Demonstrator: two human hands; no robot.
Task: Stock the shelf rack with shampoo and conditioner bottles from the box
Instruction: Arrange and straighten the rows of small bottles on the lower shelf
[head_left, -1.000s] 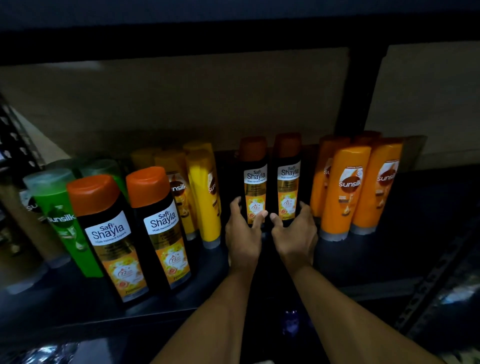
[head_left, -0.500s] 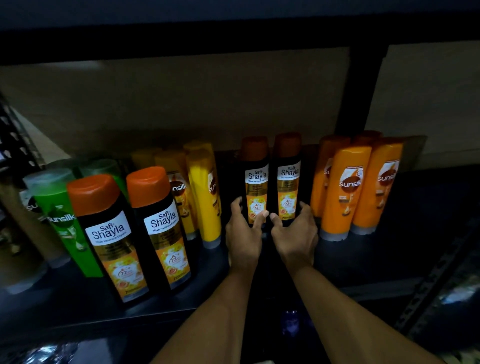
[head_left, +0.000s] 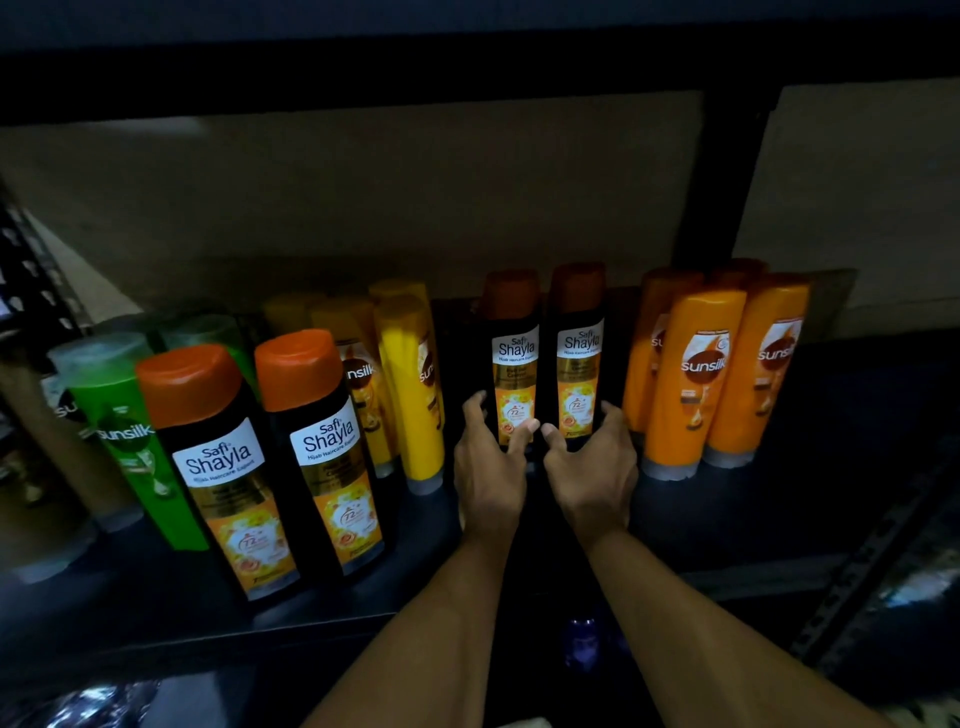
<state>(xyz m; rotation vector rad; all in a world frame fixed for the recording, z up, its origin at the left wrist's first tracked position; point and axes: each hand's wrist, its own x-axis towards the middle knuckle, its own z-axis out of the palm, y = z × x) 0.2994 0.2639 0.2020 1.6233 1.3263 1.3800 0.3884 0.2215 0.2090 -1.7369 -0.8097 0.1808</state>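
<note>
**Head view: your two hands close on a pair of Safi Shayla bottles at the back of the dark shelf (head_left: 779, 509).**

Your left hand (head_left: 488, 467) wraps the lower body of the left Shayla bottle (head_left: 514, 358), fingers (head_left: 475, 410) curled round its outer side and thumb laid across the orange label. Your right hand (head_left: 592, 467) grips the right Shayla bottle (head_left: 579, 353) the same way, mirrored. Your thumbs nearly meet between them. Both bottles stand upright, side by side and touching, between the yellow Sunsilk bottles (head_left: 410, 384) and the orange Sunsilk bottles (head_left: 696, 374). Two more Shayla bottles (head_left: 322, 441) stand at the shelf's front left, beside a green Sunsilk bottle (head_left: 119, 431).
</note>
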